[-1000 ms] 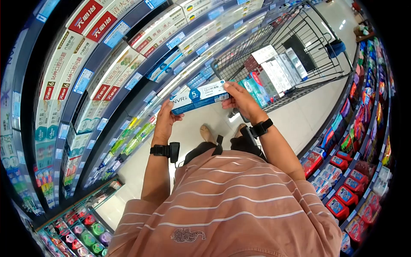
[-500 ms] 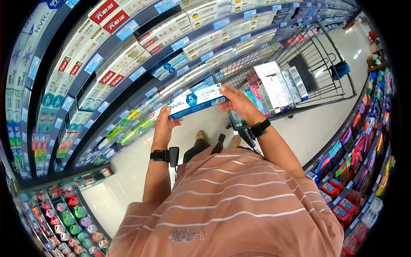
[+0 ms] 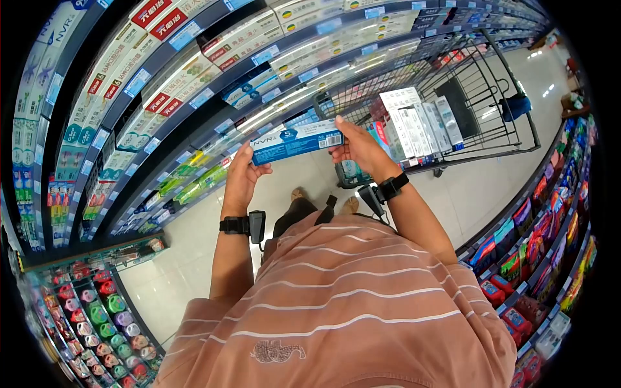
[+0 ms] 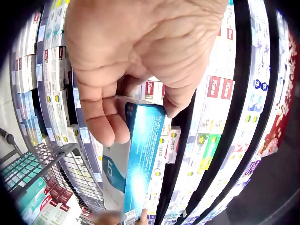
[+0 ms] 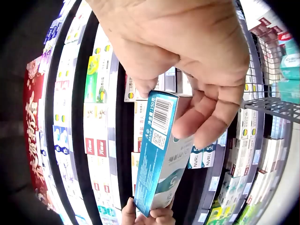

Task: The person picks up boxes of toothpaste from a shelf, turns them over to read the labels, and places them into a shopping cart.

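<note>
From where I stand, the blue-and-white box (image 3: 297, 143) is at the head view's upper middle. Left hand (image 3: 240, 176) pinches its left end; right hand (image 3: 363, 154) pinches its right end. Estimated handling: light, fairly stiff carton, slightly slick, crushable. Hold by the ends; avoid squeezing the long panels.

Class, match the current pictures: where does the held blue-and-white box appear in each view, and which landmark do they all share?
Head: the box is above the middle, with a hand at each end.
Left wrist: lower half, just left of centre, running down from the left fingers.
Right wrist: lower middle, slanting down leftward from the right fingers.
Shared landmark: the cart, upper right in head, lower left in left wrist, upper right in right wrist.
</note>
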Tool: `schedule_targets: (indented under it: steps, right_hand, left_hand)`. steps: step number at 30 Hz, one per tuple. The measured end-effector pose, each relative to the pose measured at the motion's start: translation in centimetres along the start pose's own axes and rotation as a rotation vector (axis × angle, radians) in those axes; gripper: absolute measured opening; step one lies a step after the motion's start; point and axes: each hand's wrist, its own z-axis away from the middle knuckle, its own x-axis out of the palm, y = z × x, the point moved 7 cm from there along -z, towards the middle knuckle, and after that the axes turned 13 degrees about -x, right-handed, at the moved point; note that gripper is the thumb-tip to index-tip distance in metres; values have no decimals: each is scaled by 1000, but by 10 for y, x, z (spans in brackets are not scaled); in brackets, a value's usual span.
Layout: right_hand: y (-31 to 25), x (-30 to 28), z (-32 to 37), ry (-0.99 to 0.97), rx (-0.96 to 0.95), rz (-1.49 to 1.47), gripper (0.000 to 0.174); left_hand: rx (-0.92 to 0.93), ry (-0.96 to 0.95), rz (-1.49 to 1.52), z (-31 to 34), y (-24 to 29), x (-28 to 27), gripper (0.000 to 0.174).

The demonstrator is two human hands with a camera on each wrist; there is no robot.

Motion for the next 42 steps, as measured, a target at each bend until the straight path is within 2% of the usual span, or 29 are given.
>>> schedule_targets:
  steps: [5, 11, 20, 29, 37, 42]
  right_hand:
    - [-2, -9, -3, -33, -36, -74, 50]
    - [-2, -11, -2, -10, -50, -94, 46]
    - [-7, -6, 1, -52, -100, -101, 66]
    - [-6, -5, -8, -120, -121, -123, 67]
    - [-14, -5, -2, -86, -78, -61, 47]
    - [-12, -8, -4, -86, -42, -20, 41]
  left_hand:
    - [30, -34, -30, 6, 7, 19, 55]
    - [26, -28, -67, 8, 6, 20, 56]
    - [41, 30, -104, 12, 7, 16, 62]
    - [73, 50, -105, 10, 9, 15, 62]
    - [11, 85, -96, 2, 2, 12, 55]
    - [-9, 87, -48, -3, -2, 11, 53]
